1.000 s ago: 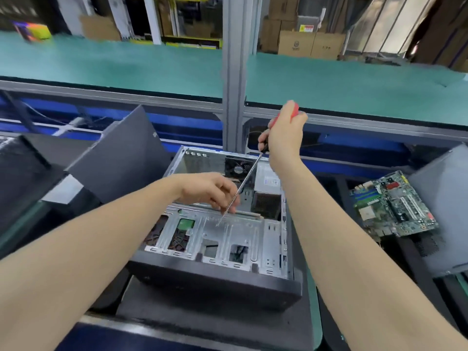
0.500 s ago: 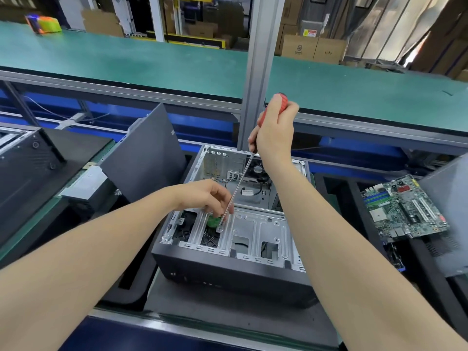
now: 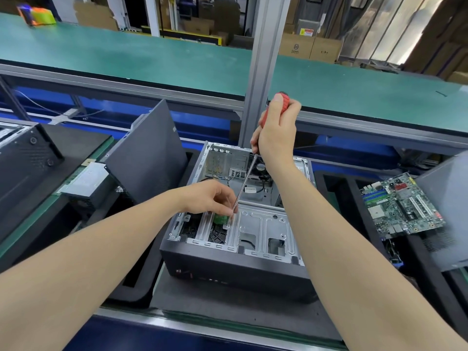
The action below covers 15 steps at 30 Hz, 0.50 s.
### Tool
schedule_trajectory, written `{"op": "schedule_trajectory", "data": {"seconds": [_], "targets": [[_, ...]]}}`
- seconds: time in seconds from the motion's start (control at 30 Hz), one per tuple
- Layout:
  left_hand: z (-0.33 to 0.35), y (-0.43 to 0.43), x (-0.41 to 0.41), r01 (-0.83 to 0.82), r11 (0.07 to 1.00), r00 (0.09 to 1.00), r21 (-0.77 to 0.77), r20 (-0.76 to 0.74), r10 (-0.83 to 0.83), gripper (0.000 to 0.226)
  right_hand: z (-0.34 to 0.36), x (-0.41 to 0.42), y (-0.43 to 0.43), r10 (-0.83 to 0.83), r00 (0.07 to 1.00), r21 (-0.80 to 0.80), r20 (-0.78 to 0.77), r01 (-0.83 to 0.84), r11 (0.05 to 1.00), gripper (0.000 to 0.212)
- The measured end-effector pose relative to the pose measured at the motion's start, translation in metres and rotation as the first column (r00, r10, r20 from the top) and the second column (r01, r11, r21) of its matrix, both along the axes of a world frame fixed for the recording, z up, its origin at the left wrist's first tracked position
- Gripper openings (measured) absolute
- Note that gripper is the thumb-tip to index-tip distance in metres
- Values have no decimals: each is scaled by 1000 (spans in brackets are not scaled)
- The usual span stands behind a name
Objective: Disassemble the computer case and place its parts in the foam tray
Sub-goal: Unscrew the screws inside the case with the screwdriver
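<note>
Computer case point(image 3: 235, 269): centre. Side panel point(image 3: 147, 153): 10 o'clock, propped upright. Motherboard point(image 3: 402, 206): 3 o'clock, on foam tray point(image 3: 344, 198).

Open dark computer case point(image 3: 235, 272), centre, interior facing up; green motherboard point(image 3: 401, 206) tilted in black foam tray point(image 3: 339, 183), right.

The green bench point(image 3: 25, 231) carries a grey pad point(image 3: 228, 315) beside a black foam tray point(image 3: 141, 287).

Factory assembly line: long green conveyor belt point(image 3: 152, 57), aluminium frame post point(image 3: 258, 79), stacked cardboard boxes point(image 3: 311, 48).
</note>
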State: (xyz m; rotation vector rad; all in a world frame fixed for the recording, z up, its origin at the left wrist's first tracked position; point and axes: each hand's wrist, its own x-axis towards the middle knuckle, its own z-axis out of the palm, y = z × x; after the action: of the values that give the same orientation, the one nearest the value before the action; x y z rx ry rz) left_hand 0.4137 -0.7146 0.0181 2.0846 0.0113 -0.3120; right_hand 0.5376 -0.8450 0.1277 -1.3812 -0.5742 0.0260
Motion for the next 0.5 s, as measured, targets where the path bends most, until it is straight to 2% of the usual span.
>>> {"op": "schedule_trajectory", "data": {"seconds": [0.1, 0.2, 0.33, 0.5], "targets": [[-1, 0, 1, 4, 999, 1000, 42, 14, -4, 8, 1, -2, 0, 44, 999, 24, -16, -44, 999, 27], [-1, 1, 2, 44, 993, 998, 113, 40, -48, 13, 7, -6, 0, 208, 974, 143, -86, -195, 970, 23], [-4, 5, 1, 61, 988, 997, 139, 36, -67, 8, 21, -13, 2, 509, 834, 319, -211, -433, 843, 31], [-5, 8, 3, 78, 989, 996, 128, 37, -83, 15, 27, -33, 7, 699, 693, 353, -177, -618, 702, 37]]}}
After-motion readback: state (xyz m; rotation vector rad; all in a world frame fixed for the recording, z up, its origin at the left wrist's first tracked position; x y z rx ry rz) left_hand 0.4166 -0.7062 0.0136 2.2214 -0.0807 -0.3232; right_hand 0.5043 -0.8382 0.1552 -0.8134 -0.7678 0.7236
